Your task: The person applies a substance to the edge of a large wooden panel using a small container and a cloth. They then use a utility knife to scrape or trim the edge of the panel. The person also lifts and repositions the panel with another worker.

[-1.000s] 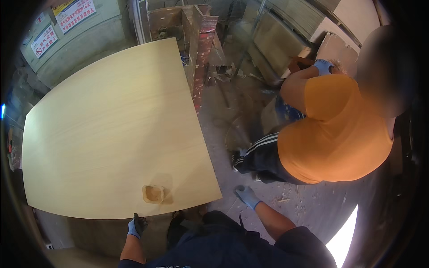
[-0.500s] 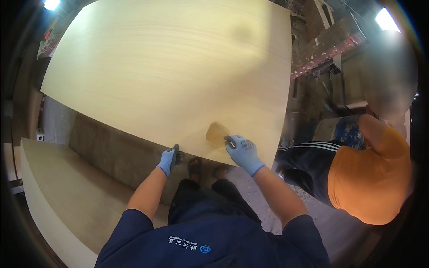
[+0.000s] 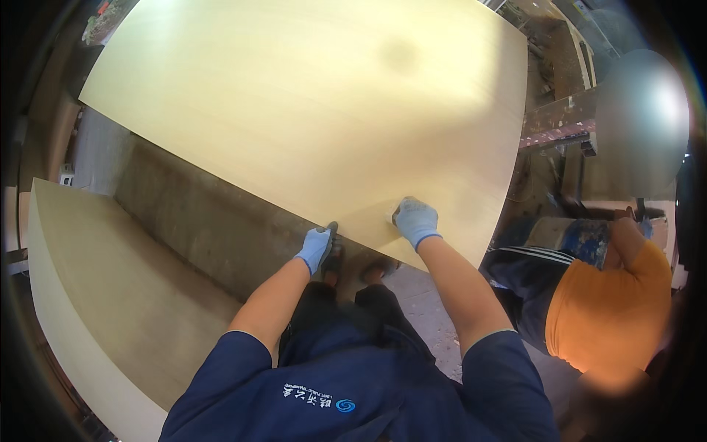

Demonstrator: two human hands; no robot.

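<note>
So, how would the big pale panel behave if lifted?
The panel would probably be unwieldy: it spreads far beyond the left hand at its edge. Broad and flat, it likely won't roll. Its smooth-looking face may feel slippery.

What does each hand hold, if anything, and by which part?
Left hand: at the near edge of the board, grip unclear. Right hand: seems to hold a pale thing, mostly hidden; part unclear.

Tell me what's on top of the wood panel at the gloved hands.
On the wood panel, the gloved right hand covers most of a small pale object; one edge shows; its full shape and underside are hidden.
</note>
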